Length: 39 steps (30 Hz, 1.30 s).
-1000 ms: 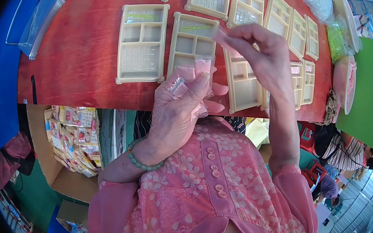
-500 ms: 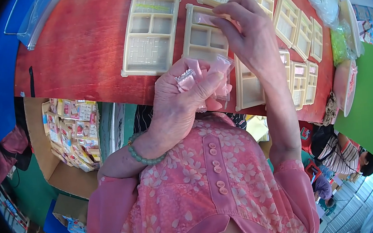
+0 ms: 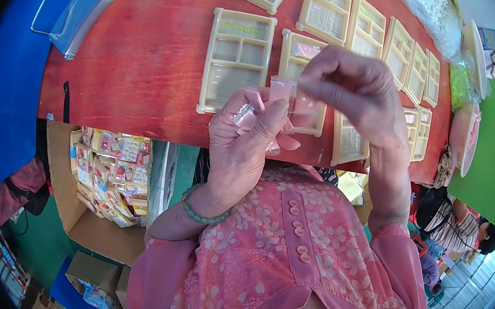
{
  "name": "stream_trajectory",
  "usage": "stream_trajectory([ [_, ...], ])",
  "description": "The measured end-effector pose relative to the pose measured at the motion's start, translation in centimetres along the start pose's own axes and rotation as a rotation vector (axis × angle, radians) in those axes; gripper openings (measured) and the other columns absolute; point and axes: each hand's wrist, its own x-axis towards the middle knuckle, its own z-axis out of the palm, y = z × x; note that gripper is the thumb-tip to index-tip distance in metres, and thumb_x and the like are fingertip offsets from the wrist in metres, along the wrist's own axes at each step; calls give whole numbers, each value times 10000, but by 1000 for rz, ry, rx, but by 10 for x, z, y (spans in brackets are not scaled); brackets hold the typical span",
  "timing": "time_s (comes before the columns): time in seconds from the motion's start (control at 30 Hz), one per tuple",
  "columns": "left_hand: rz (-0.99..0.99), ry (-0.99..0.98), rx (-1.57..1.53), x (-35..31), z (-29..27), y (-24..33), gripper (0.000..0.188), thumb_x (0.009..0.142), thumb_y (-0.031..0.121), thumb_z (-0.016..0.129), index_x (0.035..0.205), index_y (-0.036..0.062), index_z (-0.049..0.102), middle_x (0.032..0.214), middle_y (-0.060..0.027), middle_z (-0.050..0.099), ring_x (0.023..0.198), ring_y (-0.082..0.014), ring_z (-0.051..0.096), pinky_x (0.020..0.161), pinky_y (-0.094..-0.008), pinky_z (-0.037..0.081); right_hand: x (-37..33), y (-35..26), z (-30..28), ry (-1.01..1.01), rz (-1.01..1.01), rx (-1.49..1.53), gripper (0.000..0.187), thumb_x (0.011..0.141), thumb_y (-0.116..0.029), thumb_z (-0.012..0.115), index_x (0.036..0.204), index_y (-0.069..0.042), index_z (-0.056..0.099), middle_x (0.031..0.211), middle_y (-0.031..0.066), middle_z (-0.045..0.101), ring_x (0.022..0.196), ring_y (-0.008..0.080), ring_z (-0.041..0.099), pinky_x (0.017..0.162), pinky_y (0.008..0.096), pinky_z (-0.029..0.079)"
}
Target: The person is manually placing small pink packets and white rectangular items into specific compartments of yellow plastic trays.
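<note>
Both hands are raised above the near edge of the red desk (image 3: pixel 141 63). The left hand (image 3: pixel 241 149) has its grip closed on a bunch of small pink packets (image 3: pixel 280 94), thumb pressed over them. The right hand (image 3: pixel 355 92) pinches the top of one packet between the fingertips. Cream divided trays (image 3: pixel 237 56) lie in rows on the desk, toward the far right. A cardboard box (image 3: pixel 111 175) of colourful small packages stands under the desk, on the left. Compared with half a second ago, the right hand is lower and closer to the left hand.
</note>
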Motion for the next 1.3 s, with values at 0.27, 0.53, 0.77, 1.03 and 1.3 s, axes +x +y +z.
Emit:
stream_trajectory([
  [0.27, -34, 56, -44, -7, -9, 15, 163, 973, 174, 650, 867, 79, 571, 978, -59, 651, 813, -179, 713, 549, -242, 543, 63, 19, 21, 214, -139, 144, 237, 930, -32, 659, 1156, 18, 609, 850, 49, 693, 896, 137, 703, 794, 255, 562],
  [0.53, -12, 64, -114, -4, -14, 15, 177, 957, 145, 669, 838, 99, 546, 841, -34, 654, 727, -137, 684, 505, -220, 479, 82, 27, 40, 329, -189, -463, 133, 880, -125, 722, 962, -22, 705, 856, 26, 702, 785, 92, 634, 720, 263, 503],
  [0.77, -45, 53, -113, 1, -9, 17, 174, 954, 120, 669, 841, 108, 537, 839, -25, 651, 700, -119, 666, 489, -213, 457, 79, 36, 31, 359, -510, -873, 180, 863, -123, 723, 1006, -14, 711, 890, 80, 642, 773, 156, 598, 699, 309, 482],
  [1.03, -29, 16, -86, 6, -7, 19, 148, 948, 77, 664, 865, 107, 544, 934, -30, 639, 697, -122, 665, 482, -216, 475, 36, -17, 12, -240, -125, -124, 115, 878, -7, 715, 987, 24, 698, 891, 65, 700, 834, 110, 666, 758, 261, 524],
  [1.3, -100, -16, -66, 20, -5, 36, 57, 1003, 143, 581, 1022, 97, 608, 975, -42, 626, 711, -155, 647, 501, -258, 430, 99, -1, -37, 169, -67, 112, 99, 873, -9, 700, 966, 25, 703, 830, 61, 697, 788, 116, 678, 741, 242, 553],
])
